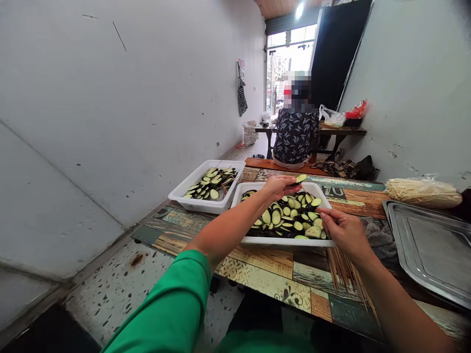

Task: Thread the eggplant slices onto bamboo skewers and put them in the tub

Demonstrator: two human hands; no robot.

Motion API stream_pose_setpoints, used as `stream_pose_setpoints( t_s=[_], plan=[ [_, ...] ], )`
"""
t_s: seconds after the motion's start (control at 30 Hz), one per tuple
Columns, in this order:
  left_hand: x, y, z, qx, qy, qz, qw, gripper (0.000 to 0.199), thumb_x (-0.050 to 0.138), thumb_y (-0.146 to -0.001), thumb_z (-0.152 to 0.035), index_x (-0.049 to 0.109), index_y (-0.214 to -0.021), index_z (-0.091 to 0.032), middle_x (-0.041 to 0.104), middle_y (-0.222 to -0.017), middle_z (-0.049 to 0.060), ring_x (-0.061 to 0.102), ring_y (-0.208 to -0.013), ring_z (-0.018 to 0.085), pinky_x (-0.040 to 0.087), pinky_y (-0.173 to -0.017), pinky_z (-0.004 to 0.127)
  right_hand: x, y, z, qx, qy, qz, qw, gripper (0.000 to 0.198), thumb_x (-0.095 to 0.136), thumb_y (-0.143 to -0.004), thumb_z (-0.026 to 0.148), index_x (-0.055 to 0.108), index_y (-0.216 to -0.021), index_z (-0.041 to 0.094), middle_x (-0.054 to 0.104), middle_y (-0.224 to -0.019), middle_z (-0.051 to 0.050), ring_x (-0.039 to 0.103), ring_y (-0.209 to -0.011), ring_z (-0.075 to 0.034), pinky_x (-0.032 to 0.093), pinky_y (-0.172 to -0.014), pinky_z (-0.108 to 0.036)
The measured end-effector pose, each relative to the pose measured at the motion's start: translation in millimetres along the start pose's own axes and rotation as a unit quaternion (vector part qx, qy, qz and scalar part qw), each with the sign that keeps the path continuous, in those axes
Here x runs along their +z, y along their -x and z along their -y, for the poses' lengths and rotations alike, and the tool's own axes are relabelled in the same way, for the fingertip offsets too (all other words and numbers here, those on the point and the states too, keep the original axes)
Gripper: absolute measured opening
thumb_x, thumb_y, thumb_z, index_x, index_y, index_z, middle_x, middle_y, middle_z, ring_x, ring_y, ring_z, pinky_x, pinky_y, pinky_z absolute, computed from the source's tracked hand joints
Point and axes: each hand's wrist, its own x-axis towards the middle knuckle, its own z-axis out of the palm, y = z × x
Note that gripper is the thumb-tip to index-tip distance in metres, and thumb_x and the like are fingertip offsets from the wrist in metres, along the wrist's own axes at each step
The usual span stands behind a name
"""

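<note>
My left hand (281, 187) reaches over a white tub (285, 241) of sliced eggplant (275, 217), holding one eggplant slice (300, 178) at its fingertips. My right hand (345, 230) is closed in a pinch at the tub's right corner. From its fingers a thin wooden skewer (311, 198) runs up and left toward the held slice; whether its tip is in the slice I cannot make out. Below the right hand lies a bundle of bare skewers (344, 269). At the left, a second white tub (206, 205) holds skewered eggplant slices (211, 184).
Metal trays (434, 245) are stacked at the table's right, beside a grey cloth (378, 238) and a bagged bundle of skewers (423, 191). A person (296, 132) sits ahead, back turned, at another table (344, 131). A wall (110, 122) runs along the left.
</note>
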Motion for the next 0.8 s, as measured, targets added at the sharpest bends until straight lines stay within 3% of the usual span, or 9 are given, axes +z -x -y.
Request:
stream_pose_setpoints(
  t_s=[0.2, 0.4, 0.63, 0.73, 0.8],
  plan=[
    [5, 7, 3, -0.008, -0.002, 0.022, 1.0, 0.005, 0.06, -0.077, 0.0, 0.061, -0.077, -0.004, 0.066, -0.069, 0.009, 0.067, -0.067, 0.015, 0.057, -0.067, 0.028, 1, 1, 1, -0.005, -0.008, -0.011, 1.0, 0.046, 0.053, -0.076, 0.043, 0.073, -0.098, 0.008, 0.054, -0.051, -0.001, 0.042, -0.045, -0.011, 0.032, -0.042, -0.023],
    [16, 23, 19, -0.024, -0.058, 0.11, 0.992, 0.009, 0.07, -0.07, -0.004, 0.066, -0.078, -0.006, 0.067, -0.069, 0.007, 0.064, -0.061, 0.012, 0.055, -0.071, 0.03, 4, 1, -1, -0.006, -0.039, -0.044, 0.998, 0.043, 0.053, -0.077, 0.042, 0.072, -0.098, 0.009, 0.055, -0.053, -0.001, 0.044, -0.047, -0.011, 0.034, -0.043, -0.024],
    [18, 25, 24, 0.063, -0.091, 0.154, 0.982, 0.028, 0.081, -0.059, -0.016, 0.069, -0.083, -0.009, 0.068, -0.075, 0.005, 0.063, -0.065, 0.01, 0.052, -0.076, 0.03, 5, 6, 3, -0.018, -0.061, -0.072, 0.995, 0.041, 0.055, -0.08, 0.043, 0.069, -0.101, 0.011, 0.058, -0.061, -0.001, 0.046, -0.052, -0.011, 0.038, -0.049, -0.024],
    [18, 21, 22, 0.084, -0.105, 0.176, 0.975, 0.028, 0.078, -0.065, -0.024, 0.07, -0.088, -0.011, 0.069, -0.08, 0.006, 0.063, -0.07, 0.011, 0.051, -0.078, 0.03, 6, 7, 3, -0.007, -0.09, -0.072, 0.993, 0.043, 0.054, -0.081, 0.046, 0.068, -0.104, 0.012, 0.054, -0.059, 0.001, 0.042, -0.048, -0.01, 0.034, -0.044, -0.023],
    [13, 15, 20, 0.109, -0.156, 0.148, 0.97, 0.021, 0.07, -0.075, -0.029, 0.07, -0.088, -0.013, 0.069, -0.081, 0.008, 0.063, -0.071, 0.012, 0.05, -0.077, 0.031, 6, 8, 3, -0.008, -0.096, -0.081, 0.992, 0.044, 0.053, -0.082, 0.048, 0.066, -0.105, 0.013, 0.051, -0.058, 0.002, 0.041, -0.046, -0.009, 0.033, -0.041, -0.022]
  ],
)
